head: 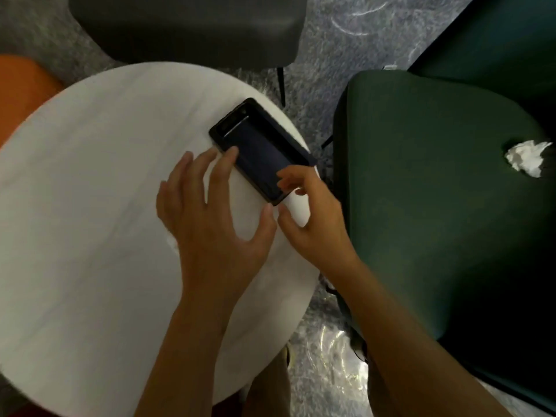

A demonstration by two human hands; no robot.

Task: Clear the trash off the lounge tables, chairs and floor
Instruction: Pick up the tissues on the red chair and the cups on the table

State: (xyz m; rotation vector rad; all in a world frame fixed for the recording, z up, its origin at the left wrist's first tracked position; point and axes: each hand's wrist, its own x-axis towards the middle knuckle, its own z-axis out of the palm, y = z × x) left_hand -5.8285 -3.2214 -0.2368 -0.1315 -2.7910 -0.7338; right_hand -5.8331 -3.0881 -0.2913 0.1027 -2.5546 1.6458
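Head: L hand (216,230) touches, R hand (316,227) pinches black tray (258,152) on table (90,176).

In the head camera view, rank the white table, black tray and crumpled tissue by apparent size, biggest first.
1. white table
2. black tray
3. crumpled tissue, on the green chair
No two look alike in size.

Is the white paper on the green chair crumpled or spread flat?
Crumpled. The white paper sits as an irregular, creased wad on the seat of the green chair, not lying flat.
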